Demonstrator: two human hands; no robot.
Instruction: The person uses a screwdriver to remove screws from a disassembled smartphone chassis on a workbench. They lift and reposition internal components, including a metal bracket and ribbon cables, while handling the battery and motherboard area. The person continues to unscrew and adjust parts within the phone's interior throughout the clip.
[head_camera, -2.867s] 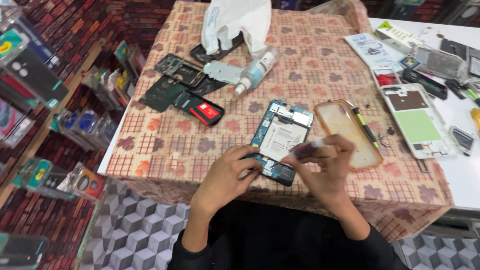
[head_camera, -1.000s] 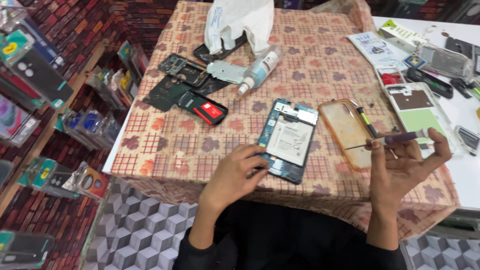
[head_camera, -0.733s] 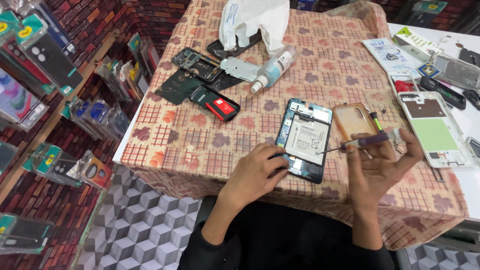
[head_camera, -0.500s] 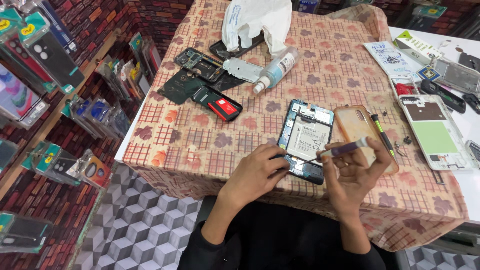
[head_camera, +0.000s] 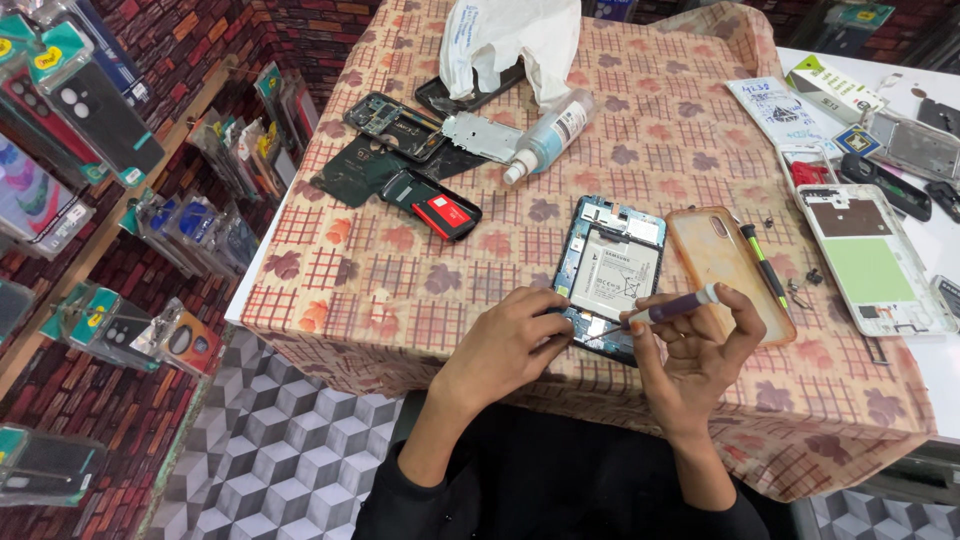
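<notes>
The fingers (head_camera: 690, 335) of the right hand (head_camera: 695, 365) were pinched around a small purple-handled screwdriver (head_camera: 668, 308), its tip angled down toward the lower end of the opened phone (head_camera: 610, 272). The fingers of the left hand (head_camera: 505, 345) were pressed together against the phone's lower left corner, steadying it. The phone lay face down with its back off and its battery exposed, on the patterned cloth of the worktop (head_camera: 400, 290), close to the near edge.

Just right of the phone lay a clear orange case (head_camera: 722, 262), and beyond that a green-handled tool (head_camera: 765, 262) and a few loose small dark parts, perhaps screws. Further right of the phone sat a white phone frame with a green panel (head_camera: 872, 258). Up and left of the phone were a white bottle (head_camera: 548, 138) on its side, a dark part with a red label (head_camera: 432, 205), and other stripped phone pieces.

The step in hand looked like working on a screw or connector at the phone's bottom end. The next move would call for keeping the driver tip seated and upright enough not to slip, while the left hand held the phone from sliding.
</notes>
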